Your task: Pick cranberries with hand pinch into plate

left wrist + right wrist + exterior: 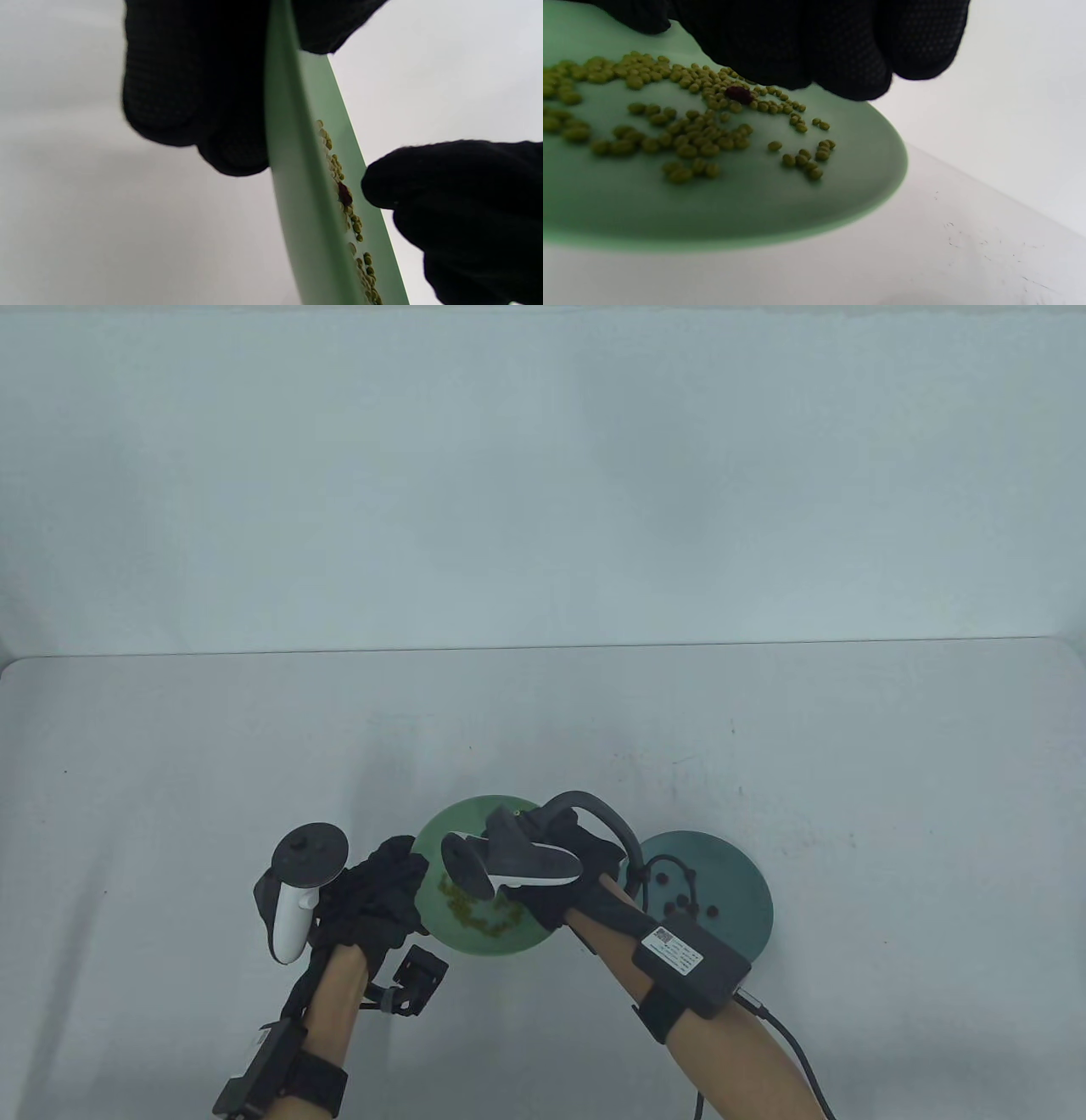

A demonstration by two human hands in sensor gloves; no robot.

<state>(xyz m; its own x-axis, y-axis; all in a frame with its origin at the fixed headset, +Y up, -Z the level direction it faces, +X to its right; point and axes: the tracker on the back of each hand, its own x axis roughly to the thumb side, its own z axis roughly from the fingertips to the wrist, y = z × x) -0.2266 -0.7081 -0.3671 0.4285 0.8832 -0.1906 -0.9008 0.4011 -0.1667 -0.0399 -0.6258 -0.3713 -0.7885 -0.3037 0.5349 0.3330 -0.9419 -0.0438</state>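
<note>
A light green plate holds several small green beans and one dark red cranberry. My left hand grips the plate's left rim, with fingers under it and the thumb over it in the left wrist view. My right hand hovers over the plate. Its fingertips are just above the cranberry and do not hold it. The cranberry also shows beside my right fingertips. A dark teal plate at the right holds several cranberries.
The two plates sit side by side near the table's front edge. The table's back edge meets a pale wall. A cable runs from my right forearm off the bottom edge.
</note>
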